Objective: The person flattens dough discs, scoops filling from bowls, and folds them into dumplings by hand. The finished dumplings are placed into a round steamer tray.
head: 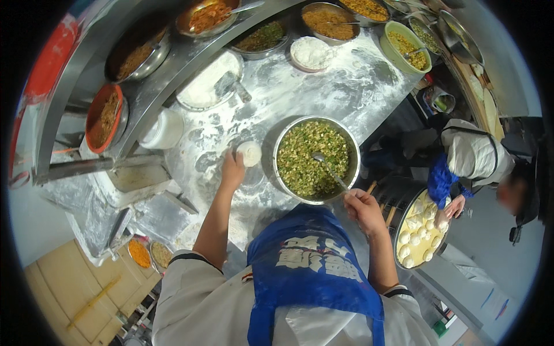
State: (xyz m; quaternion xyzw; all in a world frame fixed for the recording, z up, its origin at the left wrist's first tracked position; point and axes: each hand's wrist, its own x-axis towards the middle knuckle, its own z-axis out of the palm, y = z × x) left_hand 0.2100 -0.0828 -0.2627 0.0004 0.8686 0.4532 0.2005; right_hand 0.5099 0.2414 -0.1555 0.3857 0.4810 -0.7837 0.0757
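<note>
My left hand [233, 171] has its thumb and fingers at the near-left edge of a small round of pale dough [250, 153], above the floured metal worktop. To the right stands a steel bowl [355, 166] of chopped green-and-cream filling [303, 151]. A metal spoon [331, 168] rests its head in that filling, and its handle slopes over the near-right rim. My right hand [363, 209] grips the end of this handle. Just beyond the left hand lies a dough scraper [233, 86] on a flour-covered round tray [199, 93].
At the back are a flour bowl [310, 52] and a green basin [404, 47] of yellow filling. More filling bowls line a raised metal shelf [173, 65] at left. On the right, a co-worker's hand [454, 206] reaches over a round steamer [404, 255] holding several white buns.
</note>
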